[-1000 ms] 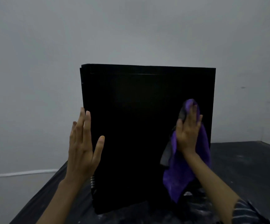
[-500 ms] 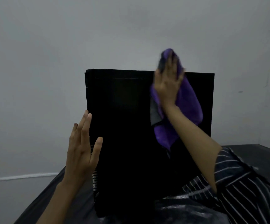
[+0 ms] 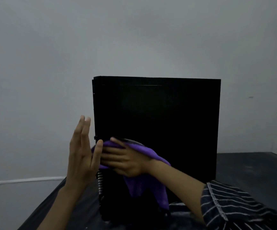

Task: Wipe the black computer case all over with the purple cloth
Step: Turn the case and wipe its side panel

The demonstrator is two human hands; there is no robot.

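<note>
Cloth [image 3: 144, 188] between case [image 3: 159, 113] and right hand [image 3: 126, 161], fingers straight (left hand [image 3: 81, 156] flat, fingers together).

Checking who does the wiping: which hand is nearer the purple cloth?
Right. The right hand lies flat on the purple cloth, pressing it to the black computer case; the left hand stands open just left of the cloth.

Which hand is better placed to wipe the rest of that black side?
Right hand: it presses the purple cloth on the black computer case. Left hand is bare, at its left edge.
</note>
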